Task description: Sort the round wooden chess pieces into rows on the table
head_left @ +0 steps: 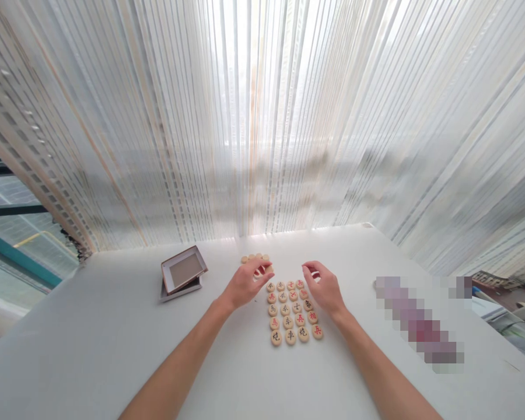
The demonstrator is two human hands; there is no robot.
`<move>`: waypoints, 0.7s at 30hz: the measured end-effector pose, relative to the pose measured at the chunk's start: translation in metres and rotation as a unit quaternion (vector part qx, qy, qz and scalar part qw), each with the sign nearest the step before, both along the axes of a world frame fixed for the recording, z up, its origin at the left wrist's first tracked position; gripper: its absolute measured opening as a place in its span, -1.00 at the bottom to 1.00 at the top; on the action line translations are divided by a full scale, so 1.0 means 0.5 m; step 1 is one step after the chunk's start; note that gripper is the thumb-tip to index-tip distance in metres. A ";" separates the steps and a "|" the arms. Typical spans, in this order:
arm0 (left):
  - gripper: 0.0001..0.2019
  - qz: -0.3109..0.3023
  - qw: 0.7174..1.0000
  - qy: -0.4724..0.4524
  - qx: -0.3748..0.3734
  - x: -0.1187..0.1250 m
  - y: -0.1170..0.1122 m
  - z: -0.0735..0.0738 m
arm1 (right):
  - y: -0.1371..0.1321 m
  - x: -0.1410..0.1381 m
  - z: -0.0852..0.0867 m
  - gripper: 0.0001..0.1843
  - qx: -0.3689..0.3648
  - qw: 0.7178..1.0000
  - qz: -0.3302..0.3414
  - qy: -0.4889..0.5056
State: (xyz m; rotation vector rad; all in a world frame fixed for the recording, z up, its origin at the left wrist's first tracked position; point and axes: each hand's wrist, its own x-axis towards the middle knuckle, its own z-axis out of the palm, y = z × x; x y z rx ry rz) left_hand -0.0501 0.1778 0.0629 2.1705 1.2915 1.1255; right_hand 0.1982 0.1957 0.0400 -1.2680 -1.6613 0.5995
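Observation:
My left hand (244,282) is above the white table, its thumb and fingertips closed around a round wooden xiangqi piece (269,269). Behind those fingers lies a small group of other pieces (252,257), partly hidden by the hand. In front, several xiangqi pieces (286,309) with red or black characters lie face up in a grid of rows and columns. My right hand (324,286) hovers at the grid's far right corner. Its fingers are curled with a small gap at the thumb, and nothing shows between them.
An open shallow box (181,294) with its lid (168,280) resting aslant on it stands left of my left hand. A pixelated long object (420,326) lies at the right. Striped sheer curtains (254,146) hang behind the white table (114,350).

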 end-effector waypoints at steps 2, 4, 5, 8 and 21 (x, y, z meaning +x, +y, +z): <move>-0.75 0.003 1.000 -0.029 -0.011 -0.008 -0.040 -0.004 | -0.024 -0.016 0.011 -0.78 0.009 1.000 0.022 -0.002; -0.75 0.007 0.998 -0.050 -0.026 -0.011 -0.078 -0.008 | -0.050 -0.033 0.020 -0.81 0.028 0.997 0.068 -0.011; -0.75 0.007 0.998 -0.059 -0.033 -0.010 -0.096 -0.011 | -0.063 -0.042 0.024 -0.83 0.043 0.994 0.101 -0.019; -0.76 -0.004 0.996 -0.077 -0.052 -0.004 -0.137 -0.020 | -0.096 -0.066 0.029 -0.85 0.081 0.978 0.186 -0.040; -0.81 0.054 0.983 -0.164 -0.068 0.003 -0.174 -0.066 | -0.129 -0.083 0.028 -0.76 0.085 0.948 0.294 -0.086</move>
